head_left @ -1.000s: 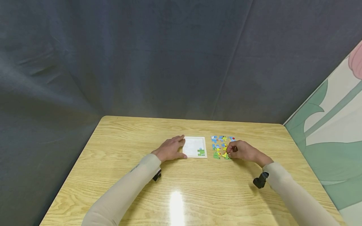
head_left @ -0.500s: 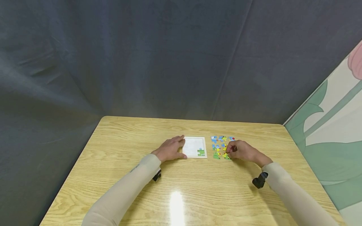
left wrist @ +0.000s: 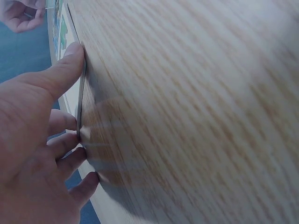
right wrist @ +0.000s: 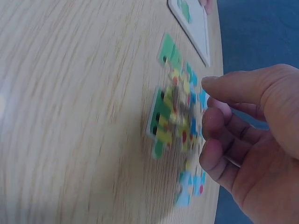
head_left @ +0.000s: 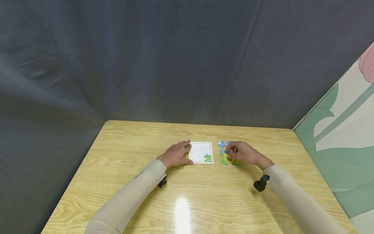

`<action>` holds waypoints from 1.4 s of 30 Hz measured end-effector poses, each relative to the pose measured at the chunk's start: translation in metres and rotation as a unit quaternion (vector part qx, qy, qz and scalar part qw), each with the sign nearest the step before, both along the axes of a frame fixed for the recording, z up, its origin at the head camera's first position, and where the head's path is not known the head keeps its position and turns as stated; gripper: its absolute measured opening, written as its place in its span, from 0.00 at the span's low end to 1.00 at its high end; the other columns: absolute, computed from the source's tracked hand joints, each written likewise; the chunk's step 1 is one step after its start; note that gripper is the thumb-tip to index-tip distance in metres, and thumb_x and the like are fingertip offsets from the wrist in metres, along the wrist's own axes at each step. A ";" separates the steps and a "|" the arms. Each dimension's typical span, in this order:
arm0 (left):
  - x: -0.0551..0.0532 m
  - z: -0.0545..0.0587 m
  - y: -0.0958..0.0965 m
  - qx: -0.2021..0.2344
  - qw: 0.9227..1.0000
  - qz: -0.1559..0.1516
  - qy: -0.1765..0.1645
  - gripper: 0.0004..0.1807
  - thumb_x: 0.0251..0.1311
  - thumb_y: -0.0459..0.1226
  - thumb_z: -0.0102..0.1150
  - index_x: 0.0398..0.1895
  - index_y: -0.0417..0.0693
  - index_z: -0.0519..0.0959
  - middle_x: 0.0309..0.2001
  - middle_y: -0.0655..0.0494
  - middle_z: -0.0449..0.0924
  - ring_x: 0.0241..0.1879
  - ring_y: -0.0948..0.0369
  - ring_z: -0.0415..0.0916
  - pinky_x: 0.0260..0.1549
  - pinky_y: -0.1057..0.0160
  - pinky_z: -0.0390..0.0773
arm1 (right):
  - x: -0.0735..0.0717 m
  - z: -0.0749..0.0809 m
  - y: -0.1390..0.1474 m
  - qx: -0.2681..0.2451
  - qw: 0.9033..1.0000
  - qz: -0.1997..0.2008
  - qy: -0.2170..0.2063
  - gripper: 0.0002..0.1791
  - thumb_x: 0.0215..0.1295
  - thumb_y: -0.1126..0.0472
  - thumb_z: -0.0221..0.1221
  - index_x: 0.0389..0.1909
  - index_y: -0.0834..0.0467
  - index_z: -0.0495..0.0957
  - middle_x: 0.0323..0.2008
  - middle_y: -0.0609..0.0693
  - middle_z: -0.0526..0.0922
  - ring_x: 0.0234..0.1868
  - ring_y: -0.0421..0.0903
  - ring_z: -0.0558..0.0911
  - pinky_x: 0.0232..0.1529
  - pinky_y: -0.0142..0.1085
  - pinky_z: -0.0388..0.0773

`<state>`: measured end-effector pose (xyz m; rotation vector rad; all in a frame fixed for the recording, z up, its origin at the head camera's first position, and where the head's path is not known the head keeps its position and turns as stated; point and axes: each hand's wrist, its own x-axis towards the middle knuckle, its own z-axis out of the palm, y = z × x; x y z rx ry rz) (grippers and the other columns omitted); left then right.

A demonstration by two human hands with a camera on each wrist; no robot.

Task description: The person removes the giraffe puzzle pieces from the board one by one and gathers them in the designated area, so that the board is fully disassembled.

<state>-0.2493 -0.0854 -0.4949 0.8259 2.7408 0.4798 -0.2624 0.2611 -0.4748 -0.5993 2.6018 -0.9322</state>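
My left hand [head_left: 176,153] rests at the left side of a white puzzle frame [head_left: 198,152], thumb and fingers spread along its edge. One green puzzle piece [head_left: 207,158] lies in the frame's lower right corner. My right hand [head_left: 243,152] hovers over the loose puzzle pieces [head_left: 223,161], fingers loosely bent. In the right wrist view its thumb and fingertips are apart, with nothing visible between them. Beneath it, a green and yellow piece [right wrist: 159,112] looks tilted or overlapping another. The hand hides some pieces in the head view, and the right wrist view is blurred.
The wooden table [head_left: 146,195] has its far edge against a dark curtain [head_left: 175,65]. A flower-patterned panel [head_left: 344,146] stands along the right side. Blue and white pieces [right wrist: 184,189] lie at the far end of the loose group.
My right hand has moved slightly left over the loose pieces, and the green and yellow pieces at its lower edge have shifted a little right. My left hand and the frame have stayed put.
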 end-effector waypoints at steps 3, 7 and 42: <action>0.000 0.000 0.000 0.002 1.000 -0.001 -0.001 0.47 0.70 0.56 0.66 0.83 0.39 0.62 0.87 0.44 0.50 0.86 0.45 0.52 0.84 0.44 0.59 | -0.001 0.000 -0.008 -0.006 1.000 0.005 -0.007 0.06 0.76 0.69 0.59 0.49 0.63 0.82 0.38 0.53 0.81 0.33 0.44 0.74 0.30 0.30 0.71; -0.001 -0.001 0.000 0.001 1.000 -0.003 0.001 0.48 0.70 0.56 0.66 0.83 0.39 0.61 0.87 0.44 0.50 0.86 0.45 0.52 0.84 0.44 0.59 | -0.002 0.000 -0.019 -0.011 1.000 0.013 -0.011 0.07 0.77 0.68 0.59 0.50 0.64 0.82 0.39 0.54 0.81 0.33 0.44 0.74 0.30 0.30 0.72; -0.002 -0.001 0.000 -0.002 1.000 0.002 0.000 0.48 0.69 0.57 0.67 0.83 0.40 0.62 0.87 0.44 0.50 0.86 0.46 0.53 0.84 0.45 0.59 | -0.004 -0.006 -0.077 0.060 0.996 0.049 -0.038 0.11 0.69 0.63 0.70 0.47 0.60 0.81 0.34 0.49 0.80 0.31 0.42 0.72 0.35 0.32 0.72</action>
